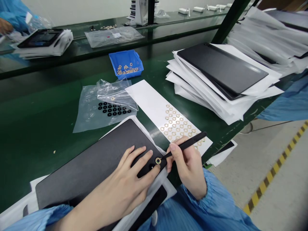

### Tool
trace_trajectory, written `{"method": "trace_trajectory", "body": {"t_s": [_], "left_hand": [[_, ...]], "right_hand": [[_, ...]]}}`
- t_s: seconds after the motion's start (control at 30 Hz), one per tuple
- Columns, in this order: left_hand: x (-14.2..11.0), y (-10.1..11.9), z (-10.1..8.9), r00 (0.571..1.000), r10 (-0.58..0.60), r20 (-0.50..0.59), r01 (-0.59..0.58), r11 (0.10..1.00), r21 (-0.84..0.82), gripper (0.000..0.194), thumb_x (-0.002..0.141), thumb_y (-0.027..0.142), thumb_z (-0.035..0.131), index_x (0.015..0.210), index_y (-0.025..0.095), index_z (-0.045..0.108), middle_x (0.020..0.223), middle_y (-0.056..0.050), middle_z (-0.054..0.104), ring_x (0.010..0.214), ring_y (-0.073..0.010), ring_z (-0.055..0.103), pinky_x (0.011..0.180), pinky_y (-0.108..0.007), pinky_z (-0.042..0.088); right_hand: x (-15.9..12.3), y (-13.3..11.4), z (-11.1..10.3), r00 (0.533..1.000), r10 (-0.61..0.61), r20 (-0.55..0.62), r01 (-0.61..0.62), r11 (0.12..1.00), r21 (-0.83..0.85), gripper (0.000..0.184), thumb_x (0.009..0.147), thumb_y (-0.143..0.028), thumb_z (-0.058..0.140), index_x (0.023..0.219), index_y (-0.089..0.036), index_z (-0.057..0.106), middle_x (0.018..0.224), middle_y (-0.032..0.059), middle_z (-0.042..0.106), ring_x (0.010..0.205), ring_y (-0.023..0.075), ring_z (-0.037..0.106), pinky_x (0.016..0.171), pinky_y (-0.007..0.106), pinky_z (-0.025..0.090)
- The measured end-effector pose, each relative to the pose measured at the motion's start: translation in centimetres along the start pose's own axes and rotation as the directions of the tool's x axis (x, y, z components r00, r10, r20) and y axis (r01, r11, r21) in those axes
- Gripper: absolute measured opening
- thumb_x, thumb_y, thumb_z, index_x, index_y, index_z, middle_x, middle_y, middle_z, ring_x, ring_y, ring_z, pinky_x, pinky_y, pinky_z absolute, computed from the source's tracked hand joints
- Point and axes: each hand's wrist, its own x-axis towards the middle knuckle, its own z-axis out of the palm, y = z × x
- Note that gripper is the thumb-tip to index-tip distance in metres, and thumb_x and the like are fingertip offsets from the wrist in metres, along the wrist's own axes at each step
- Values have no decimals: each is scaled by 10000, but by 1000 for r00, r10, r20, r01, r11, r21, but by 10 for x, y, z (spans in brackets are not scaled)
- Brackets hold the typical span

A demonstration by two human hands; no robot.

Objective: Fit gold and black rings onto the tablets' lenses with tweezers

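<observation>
Head view, left to right: a clear plastic bag (106, 107) lies on the green bench (36, 128) with rows of black rings (114, 109) inside it, and behind it sits a small blue bin (126, 63) holding loose pale rings. Nearer the person, a dark flat panel (96, 163) rests on white sheets. The left hand (130, 183) lies flat and open on it, fingers spread and pressing down, grasping nothing. Just beyond its fingertips a gold ring (158, 160) sits at the panel's corner, beside a dark round spot on the surface.

The right hand (186, 163) is closed around black tweezers (185, 146), held like a pen, their tip touching the ring. Behind that hand a white backing sheet (154, 102) carries rows of further gold rings (176, 123). Farther right stands a stack of dark panels (222, 69) layered with white paper.

The likely risks, as I judge them: the ring could land off-centre from the dark spot if the tweezer tip slides — the ring is small and the tip touches only its edge. A hard push could scratch the panel's matte face. The left fingertips are close enough to nudge the ring or smear it. The panel sits on loose sheets near the bench edge — slack pressure could let it shift.
</observation>
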Motion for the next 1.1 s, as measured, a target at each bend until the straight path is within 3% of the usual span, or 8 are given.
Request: {"method": "trace_trajectory", "body": {"t_s": [0.2,0.33,0.53,0.8,1.0,1.1], "left_hand": [[4,0,-2,999,28,-41,-25,996,85,406,894,144,393,1286,136,495,1234,-108,550,1184,-304,425,963,-497,435],[4,2,3,998,9,-59,-4,997,81,434,875,108,382,1294,134,489,1228,-110,543,1159,-310,424,945,-509,437],[3,8,17,990,-106,-97,114,990,84,402,893,175,394,1282,166,495,1235,-130,528,1154,-315,435,991,-585,350],[2,8,13,992,-92,-82,97,994,56,471,835,83,376,1293,163,457,1256,-141,504,1179,-320,417,974,-609,356],[4,8,11,994,-72,-79,76,996,48,369,875,82,345,1217,33,475,1240,-190,531,1135,-329,451,933,-631,394],[6,7,10,992,-78,-101,82,996,36,353,892,92,335,1207,32,483,1218,-181,551,1117,-322,467,919,-627,412]], "right_hand": [[-8,3,3,971,-217,-104,202,970,-132,155,909,-188,455,762,-202,504,563,-30,532,430,106,559,424,217,457],[-11,6,3,968,-196,-159,182,978,-97,117,927,-167,427,852,-197,511,594,-40,536,438,96,569,469,220,483],[-12,5,2,969,-210,-127,199,975,-95,101,927,-177,440,870,-192,523,604,-26,545,460,105,572,461,220,483],[-10,2,3,946,-301,-120,285,949,-132,108,890,-141,465,830,-198,535,632,-9,561,481,121,584,469,240,495],[-10,6,3,922,-366,-126,353,929,-111,115,871,-102,485,828,-204,518,664,-10,549,505,117,573,501,255,491],[-11,10,3,922,-375,-101,370,927,-62,98,873,-116,495,845,-208,517,652,-3,556,528,138,569,502,276,479]]}}
